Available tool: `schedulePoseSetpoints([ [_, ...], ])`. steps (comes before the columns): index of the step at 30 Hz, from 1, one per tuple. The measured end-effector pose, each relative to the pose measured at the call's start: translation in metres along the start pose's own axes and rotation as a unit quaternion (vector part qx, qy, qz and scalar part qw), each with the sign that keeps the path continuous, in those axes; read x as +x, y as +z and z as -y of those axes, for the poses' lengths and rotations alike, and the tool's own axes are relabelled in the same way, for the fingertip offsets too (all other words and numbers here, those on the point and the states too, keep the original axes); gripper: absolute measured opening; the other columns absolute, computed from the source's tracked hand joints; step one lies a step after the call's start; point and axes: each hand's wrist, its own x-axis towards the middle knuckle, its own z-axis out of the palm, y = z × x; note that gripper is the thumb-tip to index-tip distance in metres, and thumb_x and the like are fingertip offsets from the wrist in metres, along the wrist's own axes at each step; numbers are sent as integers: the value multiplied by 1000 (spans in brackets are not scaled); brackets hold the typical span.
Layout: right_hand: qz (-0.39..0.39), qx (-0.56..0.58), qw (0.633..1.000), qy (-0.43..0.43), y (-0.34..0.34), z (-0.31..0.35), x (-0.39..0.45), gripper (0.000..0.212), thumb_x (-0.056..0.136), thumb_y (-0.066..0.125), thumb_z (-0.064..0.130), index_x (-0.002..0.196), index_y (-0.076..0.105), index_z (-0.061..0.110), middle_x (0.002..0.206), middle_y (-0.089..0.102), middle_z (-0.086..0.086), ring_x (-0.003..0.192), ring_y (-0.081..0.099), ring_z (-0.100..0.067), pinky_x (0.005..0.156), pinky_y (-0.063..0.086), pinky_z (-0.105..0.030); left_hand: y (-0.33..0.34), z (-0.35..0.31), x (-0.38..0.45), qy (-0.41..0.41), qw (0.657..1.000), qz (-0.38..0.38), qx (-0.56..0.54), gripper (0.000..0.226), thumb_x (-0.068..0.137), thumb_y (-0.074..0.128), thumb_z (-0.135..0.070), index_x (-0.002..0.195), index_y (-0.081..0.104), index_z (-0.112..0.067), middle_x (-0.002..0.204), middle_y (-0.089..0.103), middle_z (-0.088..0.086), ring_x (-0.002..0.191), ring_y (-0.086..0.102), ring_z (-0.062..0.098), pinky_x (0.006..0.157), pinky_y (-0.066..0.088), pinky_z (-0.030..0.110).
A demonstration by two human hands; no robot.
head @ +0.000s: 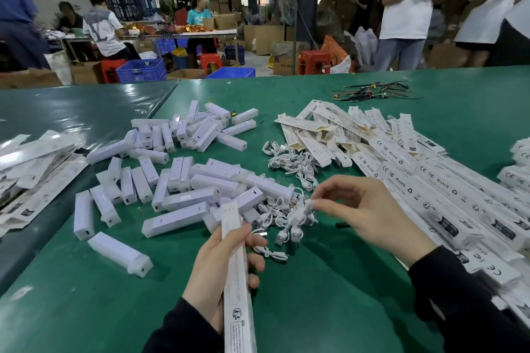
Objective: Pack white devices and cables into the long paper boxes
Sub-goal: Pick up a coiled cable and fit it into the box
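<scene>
A green worktop (329,289) fills the foreground, with a tangle of dark wires (372,92) lying near its far edge. Beyond it stand blue plastic crates (142,70), red stools (314,61) and cardboard boxes (282,59) on the floor. Seated people work at a far table (183,34); two people in white shirts (413,0) stand at right.

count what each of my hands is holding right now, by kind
long white paper box: 1, gripped in the left hand
small coiled white cable: 1, pinched by the right hand
total: 2
</scene>
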Motion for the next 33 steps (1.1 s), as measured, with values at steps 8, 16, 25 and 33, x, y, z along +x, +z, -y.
schedulePoseSetpoints([
  [8, 123, 198, 972, 16, 35, 13, -7, 9, 81, 70, -6, 86, 72, 2, 78, 74, -5, 73, 67, -12, 71, 53, -21, 3, 3, -6, -6, 995, 74, 72, 56, 64, 74, -19, 114, 57, -3, 76, 66, 18, 46, 52, 19, 32, 37, 20],
  [16, 164, 219, 961, 38, 33, 15, -9, 9, 83, 69, -3, 89, 73, 2, 86, 76, -3, 79, 67, -15, 78, 54, -25, 1, 0, -8, -49, 989, 124, 57, 37, 66, 76, -9, 102, 68, -5, 69, 62, 14, 47, 52, 18, 33, 38, 20],
  [25, 127, -63, 987, -74, 63, 23, -20, 64, 69, 86, 42, 127, 64, 26, 113, 63, 13, 106, 58, -1, 87, 43, -12, 0, 0, -3, -10, 998, 52, -24, 37, 59, 77, -6, 95, 69, -1, 68, 66, 12, 47, 61, 17, 39, 48, 23],
  [33, 128, 28, 991, -9, 61, 31, -21, 48, 69, 83, 42, 114, 71, 37, 103, 70, 11, 98, 65, -10, 81, 49, -22, -4, -1, 1, 5, 999, 27, -18, 54, 48, 82, -11, 99, 68, -1, 86, 66, 25, 68, 60, 30, 53, 51, 30],
])
